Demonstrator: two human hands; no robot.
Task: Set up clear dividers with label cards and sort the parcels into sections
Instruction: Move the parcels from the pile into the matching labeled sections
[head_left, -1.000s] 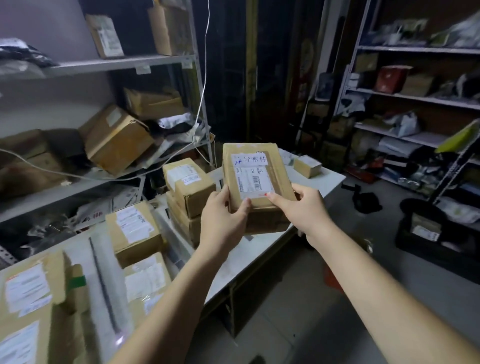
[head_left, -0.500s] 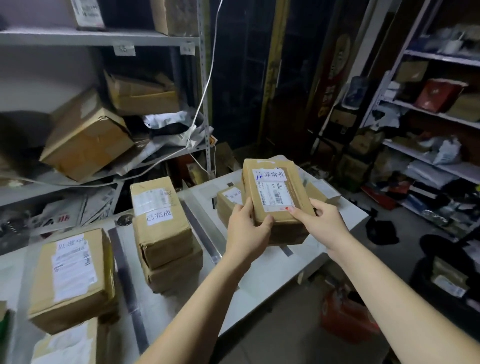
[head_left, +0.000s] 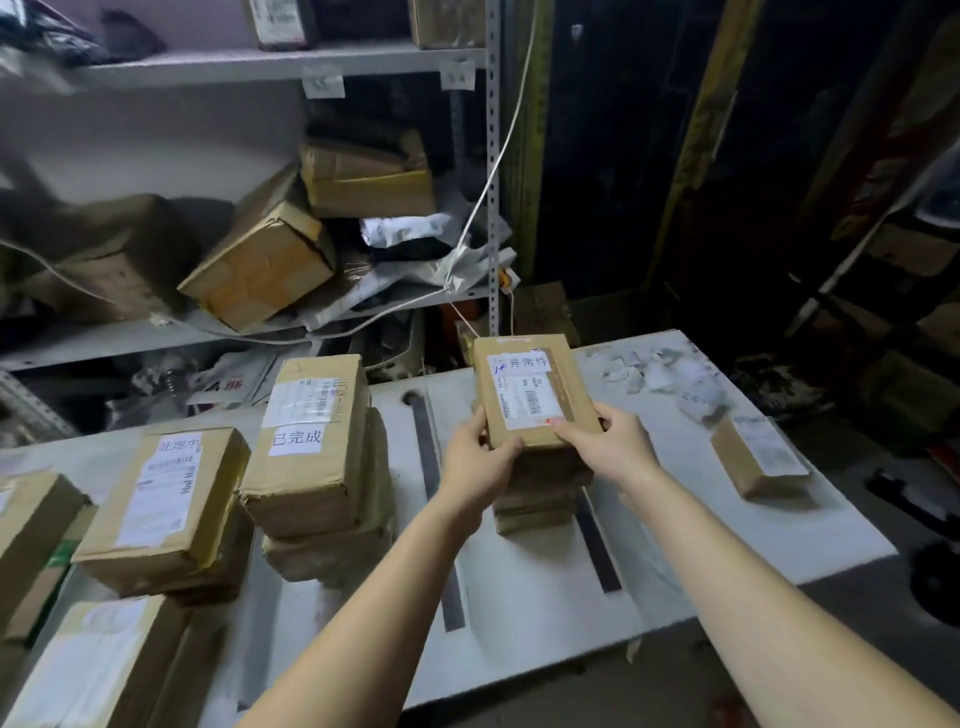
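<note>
Your left hand (head_left: 480, 457) and right hand (head_left: 605, 449) grip the labelled parcel (head_left: 530, 395) above the worktop's (head_left: 701, 519) far-edge stack (head_left: 535, 501), seemingly to top that section.

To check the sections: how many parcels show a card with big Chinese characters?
3. One tops the left stack; one tops the middle stack; the left hand and right hand hold the third parcel over the right stack. More may be hidden.

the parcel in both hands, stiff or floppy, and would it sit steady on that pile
Probably stiff: the parcel is a taped cardboard box with flat faces and straight edges. Likely light for its size, as the left hand and right hand hold it by its near end alone. It might wobble: the pile below looks narrower.
</note>
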